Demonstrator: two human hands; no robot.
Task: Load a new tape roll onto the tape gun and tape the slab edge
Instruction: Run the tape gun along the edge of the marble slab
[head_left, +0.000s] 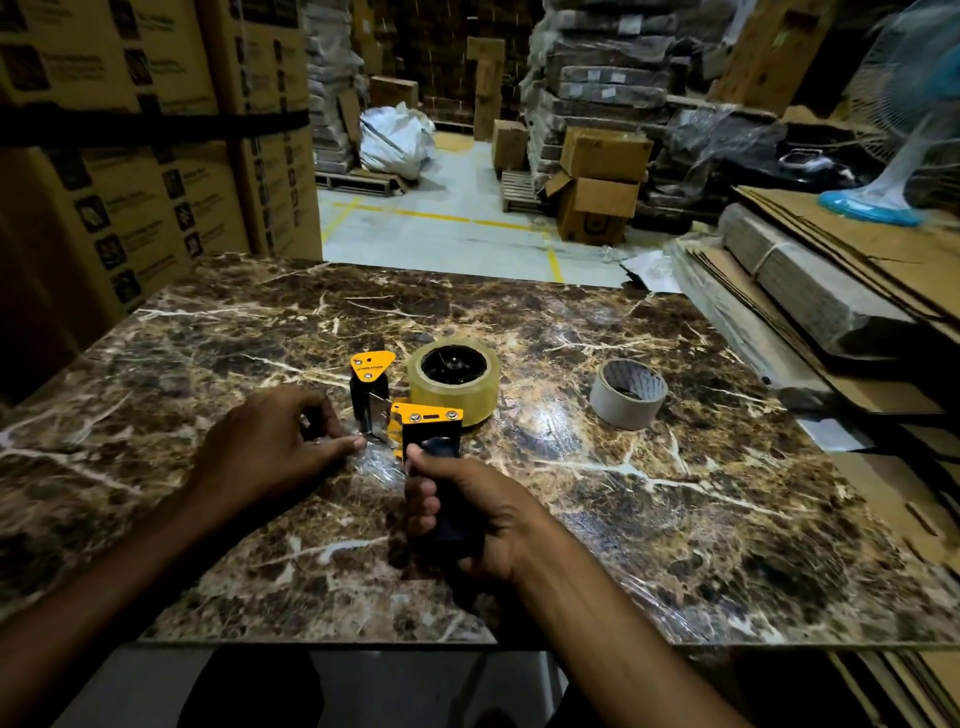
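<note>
the marble-patterned slab lies flat and fills the lower part of the view, its near edge toward the person. stacked cardboard sheets sit along its right side, and tall cartons stand at its left. the tape gun, black with yellow plates, lies on the slab near the centre. a clear tape roll is seated on the gun's hub, at the far end from the handle. a spent cardboard core rests on the slab, well apart to the right of the gun. the right hand is closed around the black handle. the left hand rests on the slab just beside the gun's front, fingertips pinched at the tape end near the metal blade plate.
</note>
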